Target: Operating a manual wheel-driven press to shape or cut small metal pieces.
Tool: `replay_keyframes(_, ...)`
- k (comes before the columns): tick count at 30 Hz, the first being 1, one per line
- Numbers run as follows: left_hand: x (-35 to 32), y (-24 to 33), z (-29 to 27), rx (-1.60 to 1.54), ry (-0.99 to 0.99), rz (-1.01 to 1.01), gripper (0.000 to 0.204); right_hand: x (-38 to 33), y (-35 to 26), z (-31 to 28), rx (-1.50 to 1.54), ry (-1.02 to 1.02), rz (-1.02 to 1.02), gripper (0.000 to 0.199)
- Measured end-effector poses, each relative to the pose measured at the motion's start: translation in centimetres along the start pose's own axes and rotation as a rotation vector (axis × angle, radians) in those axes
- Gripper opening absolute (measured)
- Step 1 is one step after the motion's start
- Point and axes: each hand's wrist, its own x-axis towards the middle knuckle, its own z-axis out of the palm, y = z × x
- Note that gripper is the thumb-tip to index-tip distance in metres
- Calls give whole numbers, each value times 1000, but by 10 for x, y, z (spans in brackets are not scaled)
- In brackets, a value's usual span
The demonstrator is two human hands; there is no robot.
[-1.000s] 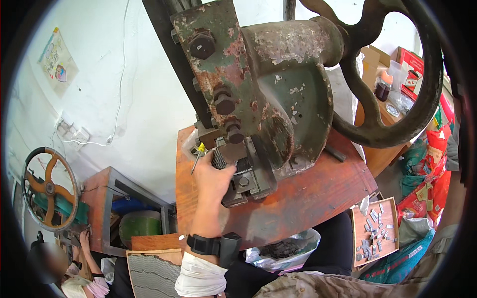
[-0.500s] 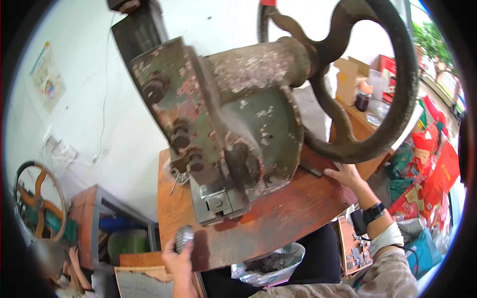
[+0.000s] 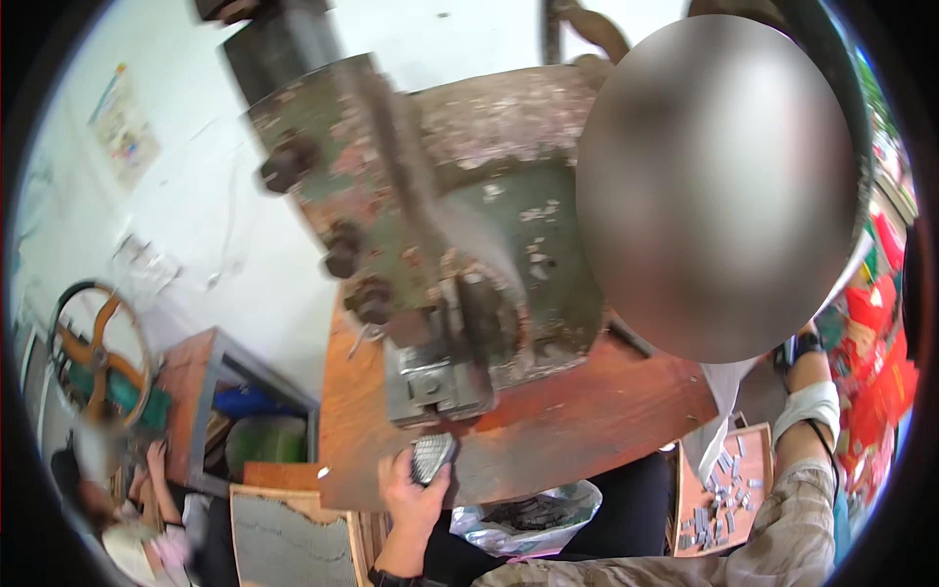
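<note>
My left hand (image 3: 416,499) is closed around a small grey metal block with a ridged, grid-like face (image 3: 431,458). It holds the block over the front edge of the wooden table (image 3: 587,421). Just beyond stands an old hand press (image 3: 391,186) with chipped green paint, its steel base and bolted clamp (image 3: 427,382) close to the block. My right forearm (image 3: 810,445), in a rolled sleeve, reaches up at the right. A large blurred oval covers my right hand and most of the press's handwheel.
A tray of small metal pieces (image 3: 724,504) lies at lower right, below a hanging pale sheet (image 3: 722,406). A plastic bag of dark pieces (image 3: 528,514) is at my lap. At left are a grey-filled wooden tray (image 3: 289,548), another person (image 3: 132,528) and a second wheel (image 3: 98,357).
My left hand has moved right along the table edge with the metal block, whose ridged face now shows. My right hand, earlier at the table's right edge, is now hidden; its forearm has shifted right.
</note>
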Motion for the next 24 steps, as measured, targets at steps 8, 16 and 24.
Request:
replay_keyframes(8, 5, 3, 10, 136, -63, -26, 45, -177, -54, 111, 909, 8, 35, 44)
replay_keyframes(16, 3, -9, 9, 81, -53, -15, 45, -54, 54, -322, 643, 102, 245, 33)
replay_keyframes(24, 1, -2, 9, 139, 3, 1, 46, -65, -27, -323, 167, -27, 84, 31)
